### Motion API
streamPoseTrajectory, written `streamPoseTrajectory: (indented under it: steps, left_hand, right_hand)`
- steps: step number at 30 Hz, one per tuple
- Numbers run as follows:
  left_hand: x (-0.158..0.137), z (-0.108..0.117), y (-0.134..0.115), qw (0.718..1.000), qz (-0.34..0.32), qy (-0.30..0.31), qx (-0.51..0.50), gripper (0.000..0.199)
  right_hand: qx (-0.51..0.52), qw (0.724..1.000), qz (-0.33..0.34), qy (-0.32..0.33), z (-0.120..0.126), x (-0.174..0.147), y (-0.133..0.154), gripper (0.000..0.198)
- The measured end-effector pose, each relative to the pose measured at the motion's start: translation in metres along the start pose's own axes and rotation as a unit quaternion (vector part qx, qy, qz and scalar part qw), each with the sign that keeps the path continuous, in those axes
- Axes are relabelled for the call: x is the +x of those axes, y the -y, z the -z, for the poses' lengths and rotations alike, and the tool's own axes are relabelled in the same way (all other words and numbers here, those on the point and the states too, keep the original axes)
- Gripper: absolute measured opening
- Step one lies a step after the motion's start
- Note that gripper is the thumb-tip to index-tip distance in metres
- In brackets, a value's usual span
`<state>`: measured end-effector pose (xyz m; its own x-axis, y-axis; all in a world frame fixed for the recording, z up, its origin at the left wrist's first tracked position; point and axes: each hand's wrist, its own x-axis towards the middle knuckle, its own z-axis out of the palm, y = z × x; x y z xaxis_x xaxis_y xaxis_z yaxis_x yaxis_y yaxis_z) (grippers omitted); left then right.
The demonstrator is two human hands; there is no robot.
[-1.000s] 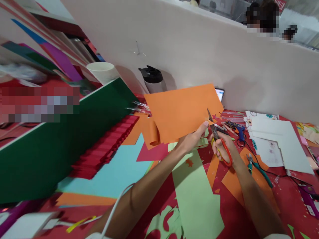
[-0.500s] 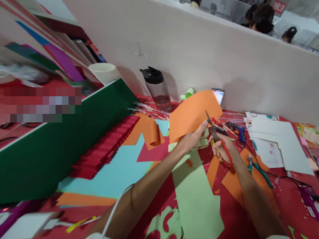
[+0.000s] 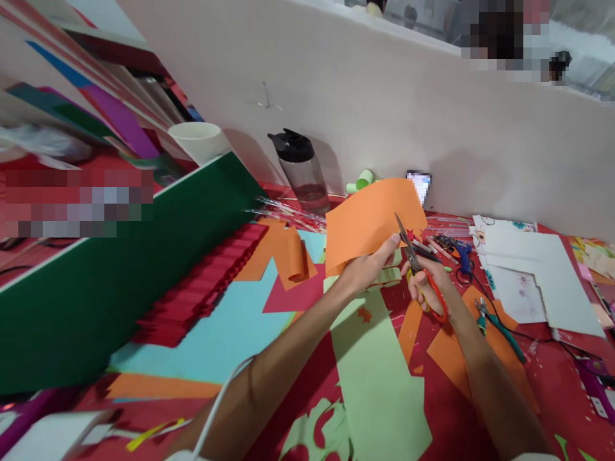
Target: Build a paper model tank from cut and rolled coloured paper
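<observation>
My left hand (image 3: pixel 366 269) grips a sheet of orange paper (image 3: pixel 368 221) by its lower right part, thumb on top and the fingers hidden beneath. The sheet is held up off the table and bows upward. In my right hand (image 3: pixel 425 285) is a pair of scissors (image 3: pixel 408 246) with red and yellow handles, its blades pointing up and away at the sheet's right edge. Whether the blades are biting into the paper I cannot tell. Under both hands lie folded light green strips (image 3: pixel 387 276) and a long light green sheet (image 3: pixel 379 365).
A water bottle (image 3: pixel 302 176) and a phone (image 3: pixel 419 184) stand by the white partition (image 3: pixel 384 96). Right of my hands lie a blue glue gun (image 3: pixel 464 256), pliers (image 3: pixel 502 333) and white card (image 3: pixel 562 282). Pleated red paper (image 3: pixel 206 282) and a green board (image 3: pixel 125 275) are at left.
The top of the orange sheet has dipped slightly and its right edge has shifted a little to the left. Both hands and the scissors stay almost in place.
</observation>
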<state>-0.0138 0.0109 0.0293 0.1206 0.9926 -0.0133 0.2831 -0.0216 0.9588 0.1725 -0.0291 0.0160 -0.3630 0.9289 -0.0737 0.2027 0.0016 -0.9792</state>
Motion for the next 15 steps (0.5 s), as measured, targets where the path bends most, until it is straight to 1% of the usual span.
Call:
streamPoseTrajectory:
  steps: [6, 10, 13, 15]
  left_hand:
    - [0.002, 0.006, -0.002, 1.000, -0.004, 0.027, 0.013, 0.055]
    - [0.005, 0.014, -0.002, 0.998, -0.007, 0.059, 0.028, 0.054]
    - [0.004, 0.022, -0.005, 0.997, -0.022, 0.079, 0.004, 0.052]
    - [0.002, 0.025, -0.006, 0.997, -0.013, 0.077, -0.006, 0.049]
  right_hand:
    - [-0.013, 1.000, 0.002, 0.007, 0.007, 0.001, -0.002, 0.078]
    - [-0.019, 1.000, 0.001, 0.020, 0.015, 0.000, -0.003, 0.070]
    - [-0.020, 1.000, -0.002, 0.020, 0.021, -0.002, -0.003, 0.065]
    - [-0.028, 0.999, -0.006, 0.021, 0.024, -0.003, -0.001, 0.065]
